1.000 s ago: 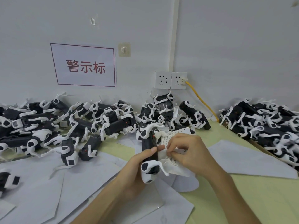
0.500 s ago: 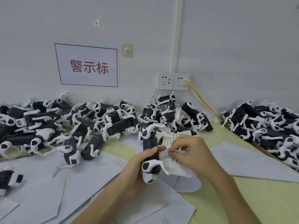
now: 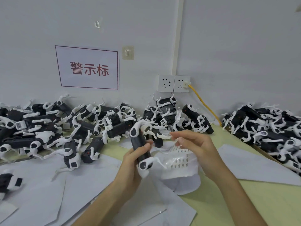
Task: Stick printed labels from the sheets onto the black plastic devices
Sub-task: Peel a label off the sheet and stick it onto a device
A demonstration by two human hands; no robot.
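Observation:
My left hand (image 3: 131,162) grips a black plastic device (image 3: 140,146) with white limbs, held upright over the table. Its white-capped lower end (image 3: 144,165) points toward me. My right hand (image 3: 196,145) hovers just right of the device. Its thumb and forefinger pinch a small pale label (image 3: 164,133) by the edge. The label sheet (image 3: 180,158), printed with rows of small labels, droops below and between my hands. Its left edge is tucked against the device in my left hand.
Heaps of black-and-white devices line the wall at left (image 3: 48,128), centre (image 3: 164,115) and right (image 3: 268,128). White backing sheets (image 3: 40,185) cover the green table (image 3: 268,201). A yellow cable (image 3: 203,103) runs down from the wall sockets (image 3: 173,83).
My right hand has lifted off the label sheet, up and to the right, with a label between its fingers. The sheet has sagged lower. My left hand keeps its hold on the device.

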